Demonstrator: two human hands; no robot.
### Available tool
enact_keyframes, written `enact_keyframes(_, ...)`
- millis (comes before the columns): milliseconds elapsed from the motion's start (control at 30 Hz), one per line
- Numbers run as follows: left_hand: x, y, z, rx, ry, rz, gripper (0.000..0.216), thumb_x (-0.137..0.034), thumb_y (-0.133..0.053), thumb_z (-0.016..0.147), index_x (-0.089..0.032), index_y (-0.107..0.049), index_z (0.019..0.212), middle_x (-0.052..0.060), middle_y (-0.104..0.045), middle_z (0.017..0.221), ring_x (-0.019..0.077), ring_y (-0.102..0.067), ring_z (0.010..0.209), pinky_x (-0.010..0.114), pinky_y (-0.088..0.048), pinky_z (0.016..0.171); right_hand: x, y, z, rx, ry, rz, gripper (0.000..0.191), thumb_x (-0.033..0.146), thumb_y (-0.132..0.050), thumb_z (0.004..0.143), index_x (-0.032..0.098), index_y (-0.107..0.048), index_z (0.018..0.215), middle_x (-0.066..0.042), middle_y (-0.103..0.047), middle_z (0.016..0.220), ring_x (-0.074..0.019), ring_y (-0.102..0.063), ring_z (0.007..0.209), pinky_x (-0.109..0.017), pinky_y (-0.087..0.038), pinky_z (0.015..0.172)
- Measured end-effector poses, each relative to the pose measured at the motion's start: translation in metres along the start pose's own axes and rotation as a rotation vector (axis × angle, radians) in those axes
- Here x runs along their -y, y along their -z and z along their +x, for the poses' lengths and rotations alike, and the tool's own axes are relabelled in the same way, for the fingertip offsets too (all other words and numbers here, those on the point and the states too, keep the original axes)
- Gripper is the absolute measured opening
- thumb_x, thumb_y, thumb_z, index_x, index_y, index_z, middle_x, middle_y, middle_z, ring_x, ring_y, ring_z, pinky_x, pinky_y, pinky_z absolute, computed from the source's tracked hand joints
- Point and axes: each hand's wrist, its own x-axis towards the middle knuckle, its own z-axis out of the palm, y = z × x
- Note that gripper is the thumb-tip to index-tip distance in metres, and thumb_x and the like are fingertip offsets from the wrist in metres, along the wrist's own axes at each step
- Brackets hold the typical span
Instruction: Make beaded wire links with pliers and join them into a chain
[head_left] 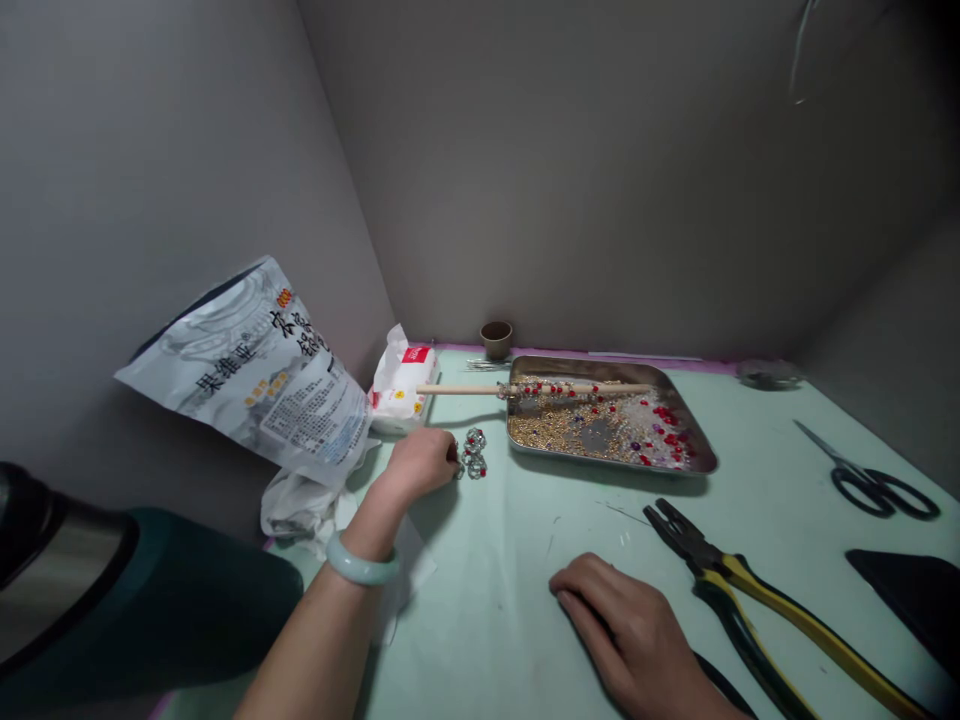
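My left hand [421,462], with a pale bangle [361,568] on the wrist, reaches to small ring-shaped beaded pieces [474,455] of clear and red beads on the table. Its fingers are curled closed at the nearest beaded ring [459,468], which shows only in part at the fingertips. My right hand [630,630] rests on the table in front of me, fingers bent and together, and nothing shows in them. Close by on its right are pliers [705,560] with yellow and black handles, beside a thin needle [626,513].
A metal tray [600,462] of gold, clear and red beads stands ahead, with a wooden stick [461,390] carrying beadwork across it. Around it are a brown cup [496,338], tissues [405,385] and scissors [862,480]. A white pouch [277,380] and a dark green bottle [180,590] stand left.
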Motion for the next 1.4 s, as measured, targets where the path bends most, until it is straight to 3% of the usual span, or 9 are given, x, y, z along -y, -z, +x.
enact_keyframes(100,0.000,0.001,0.000,-0.016,-0.013,0.003,0.012,-0.017,-0.058,0.068,-0.021,-0.068,0.074,0.007,-0.070,0.078,0.0197,-0.061,0.070,0.027,-0.038,0.060,-0.001,-0.001,-0.001,0.001,-0.002,0.000,0.016,0.015,-0.043,0.091,0.020,-0.058,0.093,-0.004,-0.061,0.079,-0.0155,-0.059,0.069,-0.026,-0.046,0.062)
enact_keyframes(333,-0.007,-0.006,0.002,-0.074,-0.280,-0.096,0.018,-0.012,-0.053,0.072,-0.021,-0.066,0.078,0.006,-0.069,0.083,0.0192,-0.059,0.075,0.027,-0.040,0.066,0.002,0.001,0.001,-0.016,-0.003,-0.008,0.018,0.016,-0.042,0.091,0.020,-0.059,0.090,-0.004,-0.060,0.077,-0.0150,-0.059,0.066,-0.025,-0.046,0.061)
enact_keyframes(500,-0.009,-0.015,0.002,-0.026,-0.355,-0.110,0.029,-0.007,-0.051,0.070,-0.023,-0.067,0.087,0.005,-0.066,0.091,0.0175,-0.059,0.078,0.025,-0.041,0.067,0.003,0.001,0.002,-0.016,-0.003,-0.006,0.017,0.017,-0.043,0.091,0.020,-0.059,0.090,-0.004,-0.061,0.077,-0.0152,-0.059,0.067,-0.025,-0.047,0.061)
enact_keyframes(700,-0.005,-0.017,0.004,-0.041,-0.416,-0.107,0.026,-0.008,-0.050,0.072,-0.024,-0.067,0.083,0.004,-0.064,0.091,0.0168,-0.059,0.076,0.026,-0.042,0.068,0.000,0.000,0.000,0.007,-0.018,0.014,0.017,0.016,-0.042,0.091,0.020,-0.058,0.092,-0.004,-0.060,0.078,-0.0154,-0.058,0.068,-0.026,-0.045,0.062)
enact_keyframes(1100,-0.003,-0.011,0.003,-0.041,-0.402,-0.152,0.018,-0.012,-0.050,0.073,-0.020,-0.061,0.083,0.003,-0.066,0.082,0.0171,-0.057,0.072,0.026,-0.039,0.063,0.000,-0.001,-0.001,0.019,-0.023,0.014,0.016,0.015,-0.042,0.092,0.020,-0.057,0.093,-0.004,-0.060,0.080,-0.0156,-0.058,0.070,-0.027,-0.043,0.062)
enact_keyframes(1300,0.009,0.004,0.005,-0.129,-0.230,-0.192,0.022,-0.016,-0.047,0.077,-0.018,-0.062,0.094,0.006,-0.067,0.085,0.0181,-0.058,0.074,0.028,-0.040,0.065,-0.001,-0.001,-0.002,0.017,-0.020,0.020,0.015,0.015,-0.043,0.092,0.021,-0.057,0.093,-0.004,-0.059,0.080,-0.0156,-0.057,0.069,-0.027,-0.043,0.063)
enact_keyframes(1400,0.014,0.007,0.006,-0.088,-0.159,-0.184,0.021,-0.017,-0.048,0.078,-0.017,-0.062,0.093,0.006,-0.067,0.085,0.0185,-0.059,0.076,0.028,-0.041,0.067,-0.002,-0.001,-0.002,0.017,-0.024,0.022,0.015,0.015,-0.043,0.092,0.021,-0.057,0.093,-0.004,-0.059,0.081,-0.0157,-0.057,0.070,-0.027,-0.043,0.063)
